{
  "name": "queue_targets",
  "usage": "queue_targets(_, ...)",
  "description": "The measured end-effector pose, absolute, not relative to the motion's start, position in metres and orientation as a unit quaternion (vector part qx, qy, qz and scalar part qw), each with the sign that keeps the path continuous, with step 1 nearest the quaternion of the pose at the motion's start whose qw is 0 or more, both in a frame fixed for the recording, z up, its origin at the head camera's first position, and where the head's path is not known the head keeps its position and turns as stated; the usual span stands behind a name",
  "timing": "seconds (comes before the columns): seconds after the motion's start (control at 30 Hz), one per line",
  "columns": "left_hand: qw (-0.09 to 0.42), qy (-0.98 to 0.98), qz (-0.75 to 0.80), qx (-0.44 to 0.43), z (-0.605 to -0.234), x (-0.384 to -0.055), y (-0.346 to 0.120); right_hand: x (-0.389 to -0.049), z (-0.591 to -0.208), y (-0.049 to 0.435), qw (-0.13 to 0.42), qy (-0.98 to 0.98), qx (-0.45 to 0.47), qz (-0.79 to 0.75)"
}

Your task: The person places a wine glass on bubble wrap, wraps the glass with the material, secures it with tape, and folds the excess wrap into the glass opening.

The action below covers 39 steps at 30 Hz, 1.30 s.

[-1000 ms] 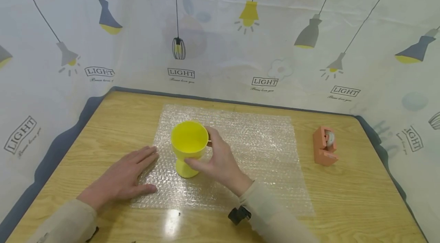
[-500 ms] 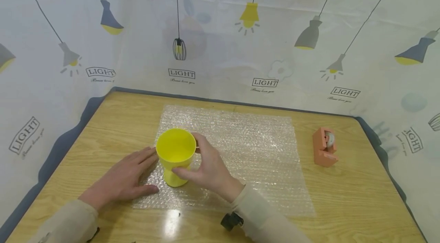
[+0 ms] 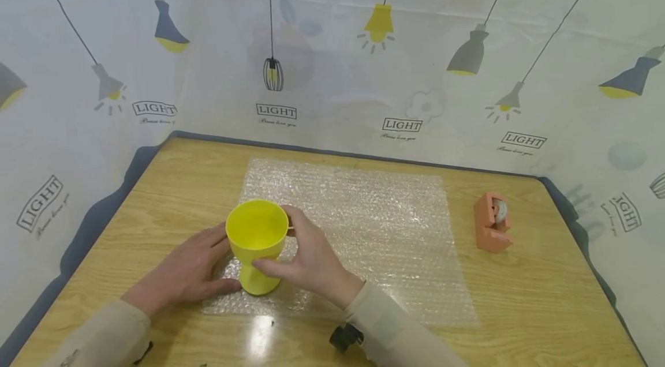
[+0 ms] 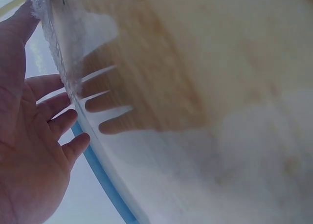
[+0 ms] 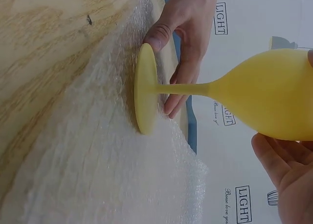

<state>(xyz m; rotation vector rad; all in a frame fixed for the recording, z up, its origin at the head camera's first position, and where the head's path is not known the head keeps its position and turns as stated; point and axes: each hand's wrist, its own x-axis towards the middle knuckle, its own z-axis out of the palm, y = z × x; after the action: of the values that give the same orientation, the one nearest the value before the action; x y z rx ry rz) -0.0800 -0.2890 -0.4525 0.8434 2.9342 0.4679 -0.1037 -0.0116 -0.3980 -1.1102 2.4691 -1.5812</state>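
A yellow goblet [image 3: 257,225] stands upright near the left edge of a bubble wrap sheet [image 3: 363,223]. My right hand [image 3: 314,266] grips its bowl from the right, thumb in front and fingers behind. The right wrist view shows the goblet's thin stem and round foot [image 5: 145,89], the foot right at the wrap's surface. My left hand [image 3: 179,269] lies with fingers extended at the wrap's left edge, its thumb tip close beside the foot. In the left wrist view the left hand's fingers [image 4: 63,119] are spread loosely and hold nothing.
An orange tape dispenser [image 3: 490,223] with a clear roll stands on the wooden table [image 3: 545,274], right of the wrap. A printed curtain [image 3: 332,67] with lamp pictures closes off the back and sides. A black device [image 3: 345,337] sits at the right cuff.
The right hand has moved the goblet left and toward the person, up beside the left hand. The left hand, bubble wrap and tape dispenser have stayed in place.
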Motion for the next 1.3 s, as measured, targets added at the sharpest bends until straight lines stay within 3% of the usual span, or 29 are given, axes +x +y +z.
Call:
queue_targets(0.33, 0.034, 0.952, 0.129, 0.275, -0.446, -0.082, -0.289, -0.119, -0.397, -0.009, 0.008, 0.792, -0.295, -0.534)
queue_targets(0.8, 0.044, 0.954, 0.119, 0.271, -0.440, -0.082, -0.299, -0.130, -0.390, -0.010, 0.099, 0.796, -0.150, -0.578)
queue_targets(1.3, 0.058, 0.954, 0.115, 0.272, -0.445, -0.082, -0.301, -0.136, -0.389, -0.033, 0.147, 0.826, -0.075, -0.539)
